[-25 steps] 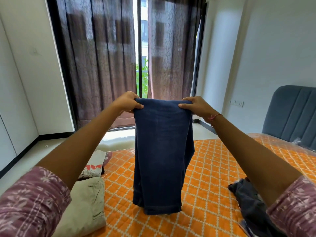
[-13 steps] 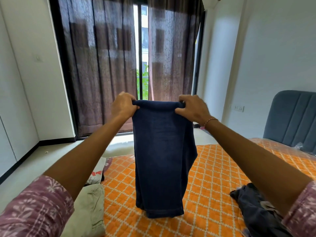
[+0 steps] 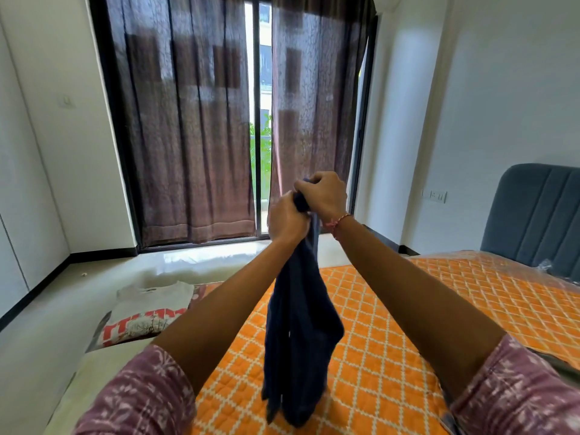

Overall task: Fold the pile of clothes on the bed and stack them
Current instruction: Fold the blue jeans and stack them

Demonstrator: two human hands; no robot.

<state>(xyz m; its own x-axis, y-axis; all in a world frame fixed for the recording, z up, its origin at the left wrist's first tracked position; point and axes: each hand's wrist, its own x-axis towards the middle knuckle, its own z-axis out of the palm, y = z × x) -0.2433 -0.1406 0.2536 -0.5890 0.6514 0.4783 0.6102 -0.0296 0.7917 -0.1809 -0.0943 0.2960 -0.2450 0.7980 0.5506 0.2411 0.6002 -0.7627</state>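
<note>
Both hands are raised together in front of the person, and between them they grip the top of a dark blue garment [image 3: 298, 334]. The left hand [image 3: 287, 219] has its fingers curled round the bunched upper edge, and the right hand [image 3: 323, 193] sits just above and touching it, fingers also curled over the same bunch of cloth. A thin red thread bracelet [image 3: 339, 221] circles the right wrist.

The garment hangs straight down from the hands in a narrow, doubled-up length, its lower end reaching down to the orange quilted bed [image 3: 392, 324] below; whether it rests on the cover cannot be told.

Down and to the left of the hands, a folded white shirt with red lettering [image 3: 147, 315] lies at the bed's near left side. Behind the hands, brown sheer curtains [image 3: 188, 136] hang over a dark-framed window. Far to the right of the hands stands a blue-grey padded headboard [image 3: 533, 215].
</note>
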